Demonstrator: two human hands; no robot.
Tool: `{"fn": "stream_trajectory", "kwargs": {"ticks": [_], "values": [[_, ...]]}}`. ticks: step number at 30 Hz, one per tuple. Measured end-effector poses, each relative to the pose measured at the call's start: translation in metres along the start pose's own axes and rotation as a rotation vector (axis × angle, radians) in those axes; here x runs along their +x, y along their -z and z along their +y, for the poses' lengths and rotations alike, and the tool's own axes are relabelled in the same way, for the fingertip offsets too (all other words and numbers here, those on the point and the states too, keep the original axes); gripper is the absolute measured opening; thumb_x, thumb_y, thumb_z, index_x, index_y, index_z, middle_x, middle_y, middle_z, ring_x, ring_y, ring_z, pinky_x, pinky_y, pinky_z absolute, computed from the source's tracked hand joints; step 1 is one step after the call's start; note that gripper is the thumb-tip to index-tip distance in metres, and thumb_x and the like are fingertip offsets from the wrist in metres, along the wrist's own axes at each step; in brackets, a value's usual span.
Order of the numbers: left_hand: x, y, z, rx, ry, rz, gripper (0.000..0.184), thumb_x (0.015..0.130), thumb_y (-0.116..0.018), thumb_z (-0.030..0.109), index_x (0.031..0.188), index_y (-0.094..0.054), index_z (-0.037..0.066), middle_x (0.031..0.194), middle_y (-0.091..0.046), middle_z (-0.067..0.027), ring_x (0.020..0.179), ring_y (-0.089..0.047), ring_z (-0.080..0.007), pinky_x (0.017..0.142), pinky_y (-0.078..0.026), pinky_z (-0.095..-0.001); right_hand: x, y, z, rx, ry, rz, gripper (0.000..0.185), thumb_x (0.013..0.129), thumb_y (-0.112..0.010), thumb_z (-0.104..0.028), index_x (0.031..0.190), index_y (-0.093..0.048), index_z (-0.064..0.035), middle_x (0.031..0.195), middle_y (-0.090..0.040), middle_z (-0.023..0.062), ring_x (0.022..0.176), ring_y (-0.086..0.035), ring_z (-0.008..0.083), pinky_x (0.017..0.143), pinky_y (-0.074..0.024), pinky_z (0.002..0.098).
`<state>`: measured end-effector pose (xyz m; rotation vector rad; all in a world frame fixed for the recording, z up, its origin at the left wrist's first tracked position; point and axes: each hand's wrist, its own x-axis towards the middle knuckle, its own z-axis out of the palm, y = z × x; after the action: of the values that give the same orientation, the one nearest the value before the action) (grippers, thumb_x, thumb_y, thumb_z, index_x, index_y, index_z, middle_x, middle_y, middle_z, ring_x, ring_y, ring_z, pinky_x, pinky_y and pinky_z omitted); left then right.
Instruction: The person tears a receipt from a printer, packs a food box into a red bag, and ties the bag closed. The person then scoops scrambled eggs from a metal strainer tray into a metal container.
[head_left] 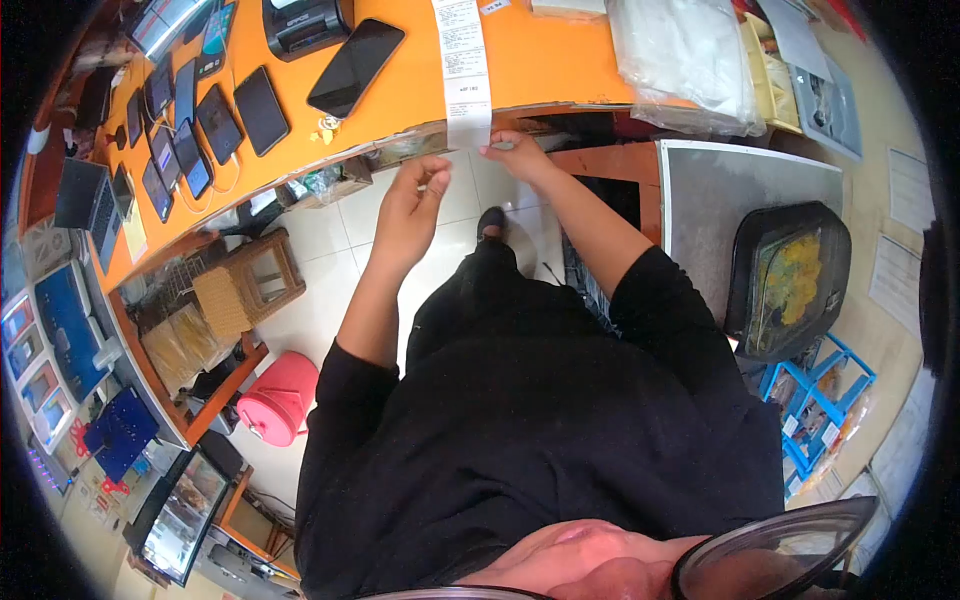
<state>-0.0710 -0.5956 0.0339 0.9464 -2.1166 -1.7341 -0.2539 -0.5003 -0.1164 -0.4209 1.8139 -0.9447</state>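
A long white strip of printed paper (467, 100), like a receipt or labels, lies over the orange counter and hangs past its front edge. My right hand (520, 158) is at the strip's lower right corner, thumb and forefinger closed on its edge. My left hand (412, 205) is raised just left of the strip's end and apart from it. Its fingers are curled toward the thumb, and whatever may be between them is hidden.
On the orange counter (545, 65) are a black printer (305, 28), a large black phone (357, 67), several smaller phones and plastic bags (685, 65). Below stand a wicker stool (235, 290) and a pink bucket (278, 398). A black-framed chair back (790, 280) is at right.
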Motion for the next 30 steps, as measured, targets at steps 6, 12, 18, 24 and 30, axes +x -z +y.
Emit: {"fn": "stream_trajectory", "kwargs": {"ticks": [6,12,18,24,30], "values": [[0.014,0.004,0.001,0.060,-0.017,-0.228,0.060,0.081,-0.071,0.031,0.125,-0.047,-0.002,0.117,-0.058,-0.0198,0.114,-0.054,-0.0304,0.098,-0.040,-0.0384,-0.096,0.001,-0.066,0.386,0.220,-0.185,0.026,0.086,-0.066,-0.014,0.108,-0.058,-0.0009,0.095,-0.067,0.0092,0.092,-0.061,0.0140,0.080,-0.0467,0.0266],[-0.009,-0.013,0.025,-0.493,0.075,-0.434,0.050,0.077,-0.073,0.002,0.121,-0.050,0.002,0.114,-0.061,-0.0077,0.103,-0.059,-0.0147,0.088,-0.048,-0.0312,-0.183,0.026,-0.118,0.306,0.349,-0.019,0.041,0.083,-0.067,-0.007,0.121,-0.052,-0.0022,0.099,-0.066,0.0095,0.086,-0.061,0.0128,0.077,-0.0480,0.0260],[-0.023,-0.006,0.051,-0.578,0.074,-0.475,0.057,0.075,-0.073,-0.001,0.125,-0.046,0.002,0.115,-0.061,-0.0071,0.105,-0.058,-0.0153,0.089,-0.048,-0.0320,-0.205,0.030,-0.132,0.240,0.464,0.126,0.044,0.081,-0.068,-0.006,0.123,-0.054,-0.0064,0.095,-0.062,0.0053,0.073,-0.057,0.0074,0.068,-0.0478,0.0229],[-0.039,0.006,0.066,-0.554,0.034,-0.503,0.055,0.076,-0.072,0.000,0.126,-0.048,0.001,0.116,-0.060,-0.0066,0.105,-0.058,-0.0143,0.090,-0.047,-0.0319,-0.222,0.028,-0.141,0.109,0.548,0.159,0.034,0.078,-0.071,-0.009,0.112,-0.065,-0.0073,0.089,-0.059,0.0027,0.066,-0.053,0.0076,0.063,-0.0454,0.0218],[-0.036,-0.004,0.058,-0.601,0.080,-0.452,0.043,0.079,-0.071,0.002,0.118,-0.054,0.002,0.110,-0.064,-0.0078,0.100,-0.061,-0.0150,0.088,-0.049,-0.0315,-0.216,0.025,-0.144,-0.092,0.595,0.271,0.027,0.075,-0.074,-0.011,0.102,-0.071,-0.0084,0.083,-0.058,0.0035,0.065,-0.053,0.0105,0.062,-0.0445,0.0235]]}}
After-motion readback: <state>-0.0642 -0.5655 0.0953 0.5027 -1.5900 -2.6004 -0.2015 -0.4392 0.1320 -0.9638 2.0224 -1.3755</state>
